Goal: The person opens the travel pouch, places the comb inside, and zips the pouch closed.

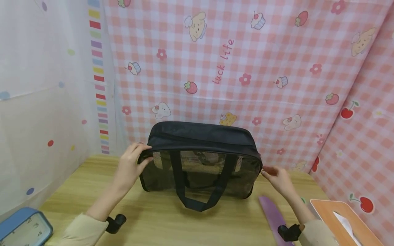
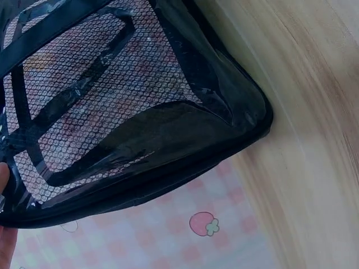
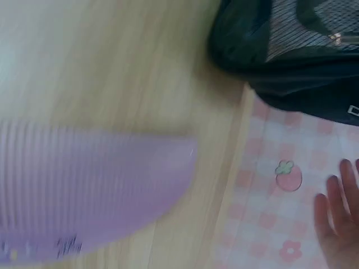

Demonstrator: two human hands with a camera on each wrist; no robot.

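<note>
A black handbag (image 1: pixel 200 176) with see-through panels stands upright on the wooden table, its strap handle (image 1: pixel 197 205) hanging down in front. Mesh shows through its clear side. My left hand (image 1: pixel 130 162) grips the bag's upper left corner, thumb on the front and fingers over the top edge. At the opposite side, my right hand (image 1: pixel 278 179) has its fingertips right at the bag's right edge. In the right wrist view its visible fingers (image 3: pixel 336 207) are straight and its thumb is out of frame. A purple comb (image 3: pixel 95 185) lies below that hand.
A blue-framed clock (image 1: pixel 26 225) stands at the table's left front. On the right is an orange board (image 1: pixel 332 208) with a white piece (image 1: pixel 346 225) on it. Pink checked cloth (image 1: pixel 215 61) hangs behind the table (image 1: pixel 147 222), and another sheet hangs along the right.
</note>
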